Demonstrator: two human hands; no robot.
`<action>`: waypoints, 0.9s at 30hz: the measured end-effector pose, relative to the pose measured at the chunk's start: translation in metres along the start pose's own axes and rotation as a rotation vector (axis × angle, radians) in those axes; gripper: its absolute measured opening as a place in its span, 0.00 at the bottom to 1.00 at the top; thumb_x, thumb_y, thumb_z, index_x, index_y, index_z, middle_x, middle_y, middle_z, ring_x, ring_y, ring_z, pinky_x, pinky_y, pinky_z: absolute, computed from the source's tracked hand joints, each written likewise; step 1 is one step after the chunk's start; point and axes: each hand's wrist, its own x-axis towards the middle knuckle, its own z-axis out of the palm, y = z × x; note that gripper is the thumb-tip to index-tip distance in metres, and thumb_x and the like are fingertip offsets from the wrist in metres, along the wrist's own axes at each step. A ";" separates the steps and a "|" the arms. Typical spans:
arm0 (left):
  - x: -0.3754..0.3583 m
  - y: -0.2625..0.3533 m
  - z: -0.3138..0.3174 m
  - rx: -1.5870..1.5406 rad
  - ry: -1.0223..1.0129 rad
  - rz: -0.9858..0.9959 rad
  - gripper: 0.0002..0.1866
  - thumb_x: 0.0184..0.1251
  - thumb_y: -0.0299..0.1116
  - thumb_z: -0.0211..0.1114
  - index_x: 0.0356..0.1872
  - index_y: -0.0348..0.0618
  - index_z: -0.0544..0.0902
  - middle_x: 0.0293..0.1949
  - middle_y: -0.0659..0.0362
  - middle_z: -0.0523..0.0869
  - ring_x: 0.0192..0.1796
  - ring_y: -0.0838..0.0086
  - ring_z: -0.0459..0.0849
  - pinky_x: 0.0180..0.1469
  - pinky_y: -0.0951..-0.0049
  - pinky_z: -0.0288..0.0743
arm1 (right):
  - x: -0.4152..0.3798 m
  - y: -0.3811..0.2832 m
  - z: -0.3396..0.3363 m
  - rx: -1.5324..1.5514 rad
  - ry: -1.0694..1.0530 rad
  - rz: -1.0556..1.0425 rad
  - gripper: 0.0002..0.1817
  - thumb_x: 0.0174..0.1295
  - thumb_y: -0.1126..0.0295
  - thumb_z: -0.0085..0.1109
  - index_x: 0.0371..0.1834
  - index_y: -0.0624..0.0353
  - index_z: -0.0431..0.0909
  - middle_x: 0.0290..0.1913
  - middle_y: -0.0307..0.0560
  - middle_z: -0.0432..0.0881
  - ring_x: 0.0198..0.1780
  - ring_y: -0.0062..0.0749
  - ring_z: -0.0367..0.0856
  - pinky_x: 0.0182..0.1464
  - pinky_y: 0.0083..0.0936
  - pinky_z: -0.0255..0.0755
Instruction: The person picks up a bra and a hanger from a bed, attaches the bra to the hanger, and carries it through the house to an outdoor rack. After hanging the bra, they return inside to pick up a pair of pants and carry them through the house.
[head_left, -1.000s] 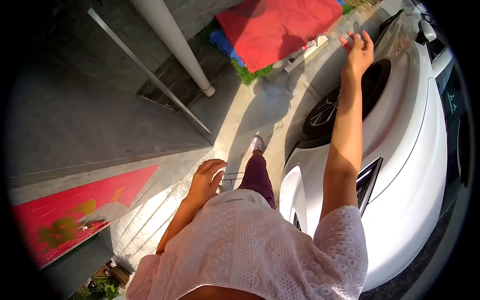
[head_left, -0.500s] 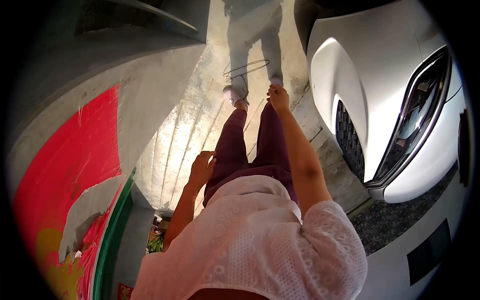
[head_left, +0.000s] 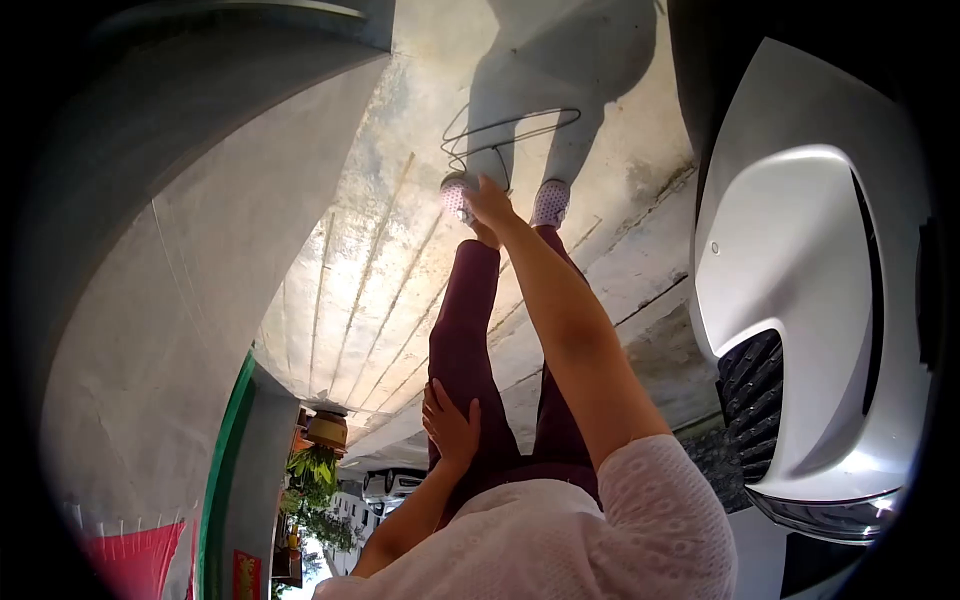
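A thin dark loop of wire or cord (head_left: 545,130) lies on the concrete floor just beyond my feet. My right hand (head_left: 490,204) reaches down close to its near end, fingers stretched out, and overlaps my left shoe (head_left: 457,198) in this view. Against my left thigh rests my left hand (head_left: 452,425), open, with the thumb apart from the fingers. The legs of my dark purple trousers (head_left: 465,310) stretch out below me. My right shoe (head_left: 551,204), pale with dots, stands a little to the right.
On the right is the front of a silver car (head_left: 800,250). A grey wall (head_left: 150,300) with a green edge (head_left: 222,460) curves along the left. Farther behind me are a plant pot (head_left: 327,430), plants and parked cars (head_left: 395,484). My shadow (head_left: 570,60) falls across the floor ahead.
I have bent lower. My right hand has moved left and down toward the wire and left shoe. My left hand has come to rest on the thigh.
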 end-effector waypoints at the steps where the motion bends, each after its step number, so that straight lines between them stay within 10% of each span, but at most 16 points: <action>1: -0.002 0.003 0.002 -0.006 0.029 -0.021 0.37 0.52 0.44 0.56 0.58 0.34 0.51 0.55 0.42 0.58 0.55 0.50 0.59 0.54 0.55 0.55 | 0.011 -0.002 0.008 -0.015 0.039 -0.008 0.32 0.50 0.59 0.49 0.56 0.65 0.52 0.53 0.63 0.64 0.51 0.53 0.67 0.51 0.36 0.62; 4: -0.007 0.010 0.008 -0.046 0.031 -0.050 0.38 0.48 0.43 0.58 0.57 0.33 0.53 0.55 0.43 0.58 0.55 0.50 0.59 0.55 0.55 0.53 | 0.041 0.000 0.032 0.077 0.066 0.037 0.40 0.48 0.62 0.52 0.60 0.65 0.41 0.57 0.64 0.56 0.52 0.55 0.66 0.52 0.36 0.62; 11: -0.018 0.024 0.017 -0.062 0.055 -0.066 0.37 0.48 0.43 0.58 0.56 0.33 0.54 0.54 0.43 0.59 0.54 0.51 0.60 0.55 0.55 0.54 | 0.041 0.000 0.010 0.311 -0.070 0.039 0.17 0.45 0.67 0.52 0.38 0.64 0.73 0.38 0.57 0.76 0.45 0.43 0.72 0.47 0.27 0.66; 16: -0.021 0.035 0.014 -0.064 0.060 -0.080 0.37 0.47 0.42 0.59 0.56 0.34 0.54 0.54 0.43 0.59 0.55 0.51 0.59 0.55 0.55 0.53 | 0.019 0.023 -0.015 0.172 0.218 -0.017 0.18 0.46 0.65 0.51 0.40 0.62 0.73 0.39 0.55 0.76 0.42 0.45 0.73 0.46 0.31 0.66; 24: -0.016 0.028 0.028 0.009 0.121 -0.047 0.39 0.45 0.42 0.60 0.56 0.33 0.54 0.54 0.43 0.59 0.54 0.51 0.59 0.55 0.55 0.54 | 0.082 0.051 0.071 -0.268 -0.129 -0.275 0.21 0.52 0.56 0.46 0.47 0.54 0.71 0.58 0.59 0.58 0.55 0.52 0.62 0.54 0.35 0.60; 27: -0.020 0.024 0.032 0.010 0.148 -0.055 0.39 0.45 0.42 0.60 0.56 0.33 0.53 0.54 0.42 0.59 0.54 0.51 0.60 0.54 0.55 0.55 | 0.075 0.029 0.063 0.160 -0.099 -0.188 0.23 0.49 0.60 0.52 0.46 0.63 0.70 0.52 0.60 0.66 0.53 0.48 0.65 0.54 0.31 0.60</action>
